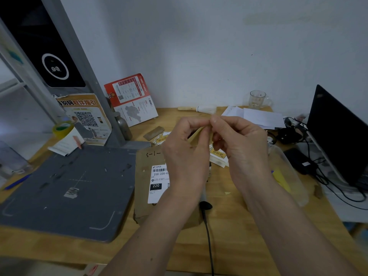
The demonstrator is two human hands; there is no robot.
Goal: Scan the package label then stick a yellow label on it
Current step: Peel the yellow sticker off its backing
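With left hand [185, 144] and right hand [239, 140] both pinching the small yellow paper label [199, 134], peel the backing cleanly before pressing it onto the brown cardboard package [145, 162] lying on the surface below.

On your wooden desk [239, 246]: grey scanning mat [65, 188] at left, glass mug [257, 99] against wall, red leaflet [130, 98] propped upright, dark monitor [338, 134] at right, tape roll [62, 127] far left.
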